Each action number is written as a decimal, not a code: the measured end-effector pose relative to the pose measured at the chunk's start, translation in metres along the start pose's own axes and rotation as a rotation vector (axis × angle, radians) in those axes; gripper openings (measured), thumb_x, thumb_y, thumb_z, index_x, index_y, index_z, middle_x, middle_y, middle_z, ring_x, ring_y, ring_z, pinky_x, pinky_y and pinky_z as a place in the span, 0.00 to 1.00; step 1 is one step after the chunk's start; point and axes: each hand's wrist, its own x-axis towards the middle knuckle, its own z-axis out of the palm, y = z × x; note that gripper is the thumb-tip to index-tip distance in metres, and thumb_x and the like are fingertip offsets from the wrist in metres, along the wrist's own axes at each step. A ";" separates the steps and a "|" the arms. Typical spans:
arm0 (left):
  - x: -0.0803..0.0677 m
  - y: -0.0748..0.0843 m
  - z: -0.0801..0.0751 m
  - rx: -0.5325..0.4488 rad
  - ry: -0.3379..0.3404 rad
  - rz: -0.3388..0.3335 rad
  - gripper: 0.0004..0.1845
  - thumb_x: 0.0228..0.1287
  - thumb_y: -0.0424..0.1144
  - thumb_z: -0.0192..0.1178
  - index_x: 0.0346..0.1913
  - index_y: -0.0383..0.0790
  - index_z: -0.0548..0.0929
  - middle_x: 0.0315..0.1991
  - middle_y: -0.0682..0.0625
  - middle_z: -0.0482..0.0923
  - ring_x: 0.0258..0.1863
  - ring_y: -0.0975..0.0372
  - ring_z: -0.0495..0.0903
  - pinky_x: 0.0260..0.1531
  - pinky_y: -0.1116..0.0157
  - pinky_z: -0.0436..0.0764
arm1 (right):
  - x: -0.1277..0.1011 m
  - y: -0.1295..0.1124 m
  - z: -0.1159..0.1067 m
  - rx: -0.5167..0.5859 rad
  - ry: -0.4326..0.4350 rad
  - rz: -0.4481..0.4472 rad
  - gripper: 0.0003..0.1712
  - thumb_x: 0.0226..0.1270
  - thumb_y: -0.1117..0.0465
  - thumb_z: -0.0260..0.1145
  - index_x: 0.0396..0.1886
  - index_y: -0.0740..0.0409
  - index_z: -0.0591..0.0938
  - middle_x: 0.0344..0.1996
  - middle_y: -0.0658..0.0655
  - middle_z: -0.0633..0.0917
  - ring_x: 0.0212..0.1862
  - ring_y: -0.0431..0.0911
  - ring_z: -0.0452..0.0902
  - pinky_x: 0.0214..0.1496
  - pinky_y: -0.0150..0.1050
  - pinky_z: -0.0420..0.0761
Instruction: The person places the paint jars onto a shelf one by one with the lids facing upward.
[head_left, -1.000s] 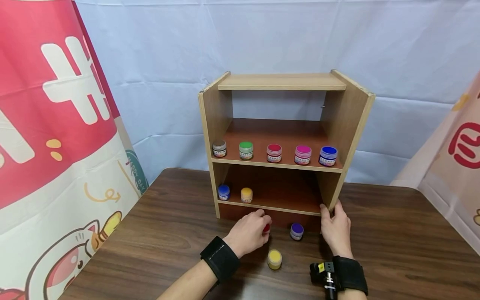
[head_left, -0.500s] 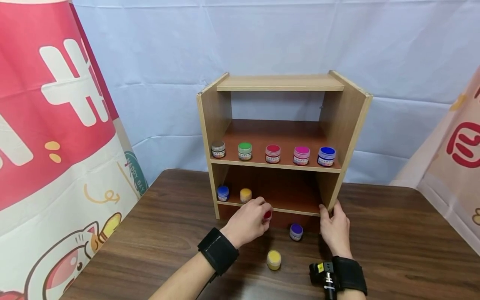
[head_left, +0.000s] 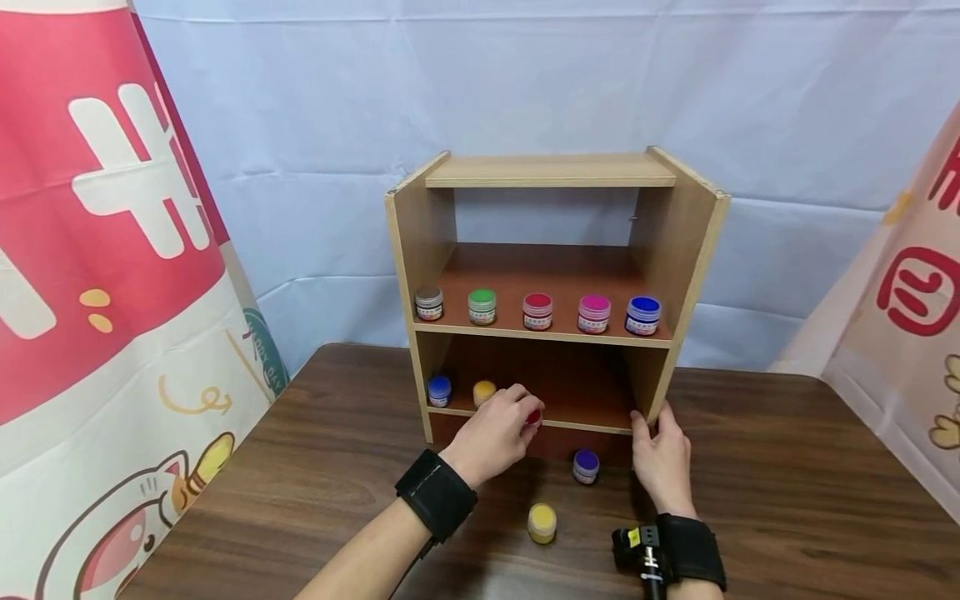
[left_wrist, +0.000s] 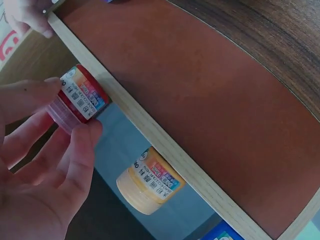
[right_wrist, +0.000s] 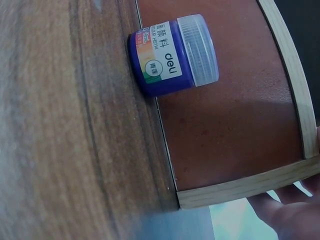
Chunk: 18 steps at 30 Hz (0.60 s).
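The left hand [head_left: 491, 433] pinches a small red paint jar [left_wrist: 80, 98] — clear ribbed lid, colourful label — while the right hand [head_left: 660, 454] grips the shelf [head_left: 678, 250] side.

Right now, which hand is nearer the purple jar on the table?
Right. The right hand grips the shelf's lower right corner, just beside the purple jar. The left hand holds a red jar at the lower shelf edge, up and left of it.
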 end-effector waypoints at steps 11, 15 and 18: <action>0.009 -0.002 0.007 0.055 0.056 -0.020 0.10 0.55 0.37 0.61 0.41 0.42 0.79 0.36 0.51 0.75 0.35 0.62 0.75 0.39 0.70 0.76 | 0.000 -0.001 0.001 0.009 0.000 0.002 0.22 0.67 0.53 0.51 0.59 0.51 0.67 0.52 0.66 0.76 0.54 0.56 0.71 0.51 0.52 0.68; 0.012 -0.001 0.008 0.060 0.056 -0.041 0.09 0.54 0.38 0.62 0.39 0.43 0.78 0.34 0.52 0.76 0.34 0.62 0.75 0.37 0.70 0.76 | -0.001 -0.002 0.000 0.009 -0.007 0.006 0.22 0.67 0.52 0.51 0.59 0.51 0.67 0.51 0.66 0.76 0.54 0.57 0.71 0.52 0.53 0.67; 0.014 -0.001 0.009 0.052 0.048 -0.062 0.09 0.53 0.38 0.63 0.37 0.43 0.78 0.31 0.53 0.76 0.33 0.62 0.76 0.36 0.70 0.77 | -0.001 -0.001 0.000 0.008 -0.015 0.013 0.22 0.67 0.51 0.50 0.59 0.51 0.67 0.51 0.67 0.76 0.53 0.58 0.71 0.51 0.54 0.68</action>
